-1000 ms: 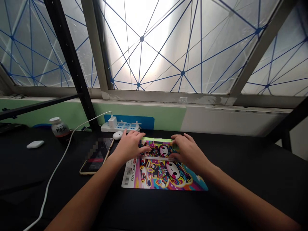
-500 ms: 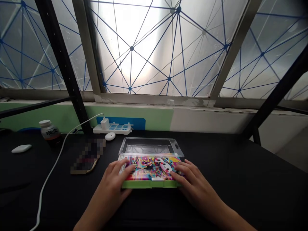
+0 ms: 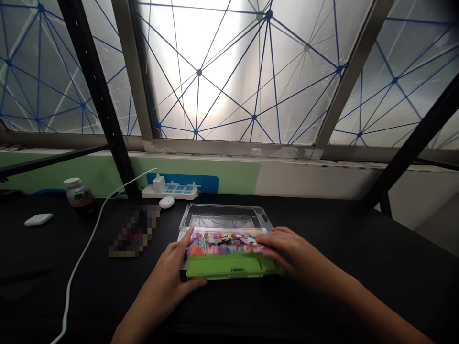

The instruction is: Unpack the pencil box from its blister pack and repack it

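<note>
A flat green plastic case (image 3: 229, 266) with a colourful cartoon-print top (image 3: 222, 242) is tilted up, so its green side faces me. My right hand (image 3: 287, 251) grips the right end, its fingers over the print and the thumb out of sight. At the left end is my left hand (image 3: 175, 267), open, with the forefinger at the case's edge and the thumb stretched out along the front. Behind the case lies a clear plastic package shell (image 3: 224, 210) with a hanger slot. A pale strip shows beside my left forefinger; what it belongs to is unclear.
Left of the case lie a blurred-out phone-like object (image 3: 134, 234) and a white rounded case (image 3: 167, 202). A power strip (image 3: 175, 192) stands by the wall, its white cable (image 3: 88, 239) running toward me. Further left are a bottle (image 3: 79, 196) and a white mouse-like object (image 3: 38, 219).
The case has tipped up and shifted slightly right, showing more of its green side. My left fingers have come off the printed top to its left edge; my right hand has risen slightly.
</note>
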Tool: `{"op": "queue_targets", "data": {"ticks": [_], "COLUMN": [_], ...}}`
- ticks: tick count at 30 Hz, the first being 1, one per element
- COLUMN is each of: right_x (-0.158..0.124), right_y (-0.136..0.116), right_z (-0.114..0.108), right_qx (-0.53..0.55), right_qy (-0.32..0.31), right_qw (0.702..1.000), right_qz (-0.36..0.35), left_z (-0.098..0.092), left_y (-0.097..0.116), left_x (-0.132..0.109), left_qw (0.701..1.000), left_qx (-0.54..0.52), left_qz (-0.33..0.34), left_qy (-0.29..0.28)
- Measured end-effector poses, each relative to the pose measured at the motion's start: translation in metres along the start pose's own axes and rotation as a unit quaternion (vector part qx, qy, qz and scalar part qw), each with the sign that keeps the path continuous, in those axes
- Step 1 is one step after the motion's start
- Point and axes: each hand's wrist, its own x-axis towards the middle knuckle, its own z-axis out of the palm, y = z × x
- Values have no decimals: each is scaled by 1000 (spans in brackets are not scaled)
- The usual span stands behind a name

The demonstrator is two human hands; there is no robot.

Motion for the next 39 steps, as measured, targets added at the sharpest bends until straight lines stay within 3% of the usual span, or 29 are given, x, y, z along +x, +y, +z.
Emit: {"op": "queue_targets", "data": {"ticks": [5, 10, 15, 19, 22, 26, 30, 34, 39], "right_x": [26, 4, -43, -53, -38, 2, 32, 43, 50], "right_y": [19, 19, 6, 7, 9, 1, -20, -40, -42], "right_z": [-5, 12, 35, 43, 34, 16, 23, 48, 54], "right_qx": [21, 3, -36, -66, -47, -92, -191, -163, -88], "right_qy": [133, 187, 115, 123, 113, 44, 42, 27, -14], "right_qw": [985, 980, 993, 990, 991, 987, 978, 985, 995], "right_qz": [106, 62, -14, 0, 52, 125, 76, 42, 49], "left_z": [-2, -2, -2, -3, -3, -2, -1, 0, -3], "left_y": [4, 2, -1, -4, -4, 0, 0, -5, -7], "left_x": [-4, -3, 0, 1, 2, 5, 10, 13, 9], "left_qw": [999, 999, 998, 997, 997, 996, 995, 993, 999], "left_qx": [11, 33, 45, 54, 60, 71, 88, 79, 29], "left_qz": [-2, 19, 30, 47, 52, 46, 46, 22, 5], "left_qy": [-32, -5, 31, 22, 15, 6, 31, 83, 44]}}
